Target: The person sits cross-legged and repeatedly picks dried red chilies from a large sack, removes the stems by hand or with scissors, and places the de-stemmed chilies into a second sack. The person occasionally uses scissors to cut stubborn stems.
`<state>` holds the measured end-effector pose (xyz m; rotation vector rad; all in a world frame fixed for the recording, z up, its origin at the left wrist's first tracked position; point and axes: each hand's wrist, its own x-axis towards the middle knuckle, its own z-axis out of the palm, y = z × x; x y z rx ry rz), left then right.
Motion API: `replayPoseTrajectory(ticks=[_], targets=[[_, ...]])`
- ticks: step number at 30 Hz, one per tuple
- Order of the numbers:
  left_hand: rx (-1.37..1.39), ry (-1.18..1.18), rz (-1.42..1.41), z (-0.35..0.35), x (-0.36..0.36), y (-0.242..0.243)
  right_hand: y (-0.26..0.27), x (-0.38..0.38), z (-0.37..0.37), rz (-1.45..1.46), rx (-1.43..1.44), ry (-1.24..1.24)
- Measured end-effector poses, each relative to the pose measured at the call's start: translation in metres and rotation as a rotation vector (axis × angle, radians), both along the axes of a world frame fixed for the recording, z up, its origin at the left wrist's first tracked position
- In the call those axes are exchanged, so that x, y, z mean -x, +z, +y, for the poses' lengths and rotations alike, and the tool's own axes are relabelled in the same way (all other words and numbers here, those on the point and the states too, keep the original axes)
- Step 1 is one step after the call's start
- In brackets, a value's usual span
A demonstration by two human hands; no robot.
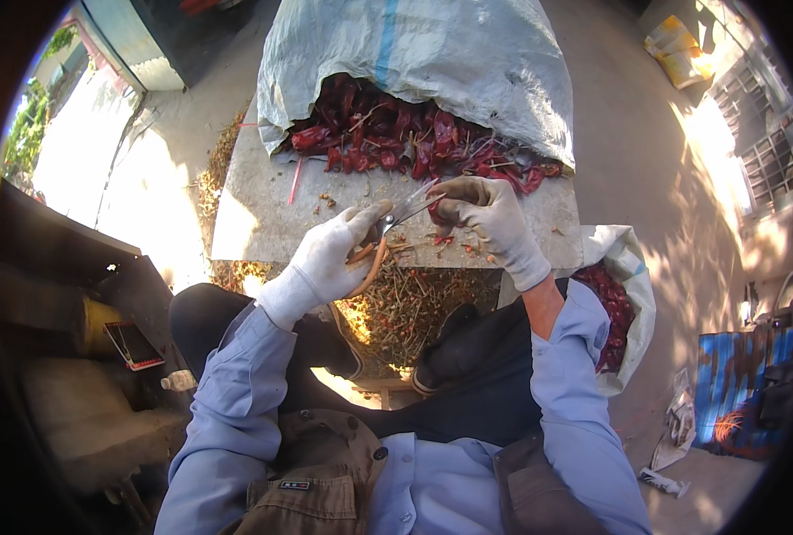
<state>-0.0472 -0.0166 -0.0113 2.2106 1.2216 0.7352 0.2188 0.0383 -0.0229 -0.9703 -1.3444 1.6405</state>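
My left hand (326,251), in a white knit work glove, grips a pair of scissors (373,257) with orange handles. The blades are spread, and their tips reach to my right hand (486,214). That hand, in a soiled white glove, pinches a dried red chili pepper (436,210), partly hidden by the fingers. Both hands are above the front part of a grey board (276,221), where cut stems and red scraps lie. Behind them, dried red chilies (383,137) spill from the mouth of a white woven sack (463,53) with a blue stripe.
A second white sack (637,314) of red chilies stands right of my knee. Stems and debris (416,307) cover the ground between my shoes. A plastic bottle (178,380) lies at left. Blue corrugated sheet metal (724,374) and a white tube (664,481) are at right.
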Motion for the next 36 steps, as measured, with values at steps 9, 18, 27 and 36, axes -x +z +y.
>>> replayPoseTrajectory(ticks=[9, 18, 27, 36], targets=[[-0.077, -0.020, 0.156, 0.002, 0.001, 0.001, 0.005, 0.002, -0.007, -0.045, -0.004, 0.023], [-0.078, -0.057, 0.273, 0.003, 0.003, -0.005, 0.006, 0.002, -0.012, -0.031, -0.013, 0.006], [-0.105, -0.103, 0.260, 0.002, 0.004, -0.007, 0.004, 0.002, -0.015, 0.026, 0.011, 0.058], [-0.035, -0.125, 0.263, 0.000, 0.001, -0.006, -0.004, 0.006, -0.021, 0.173, 0.105, 0.052]])
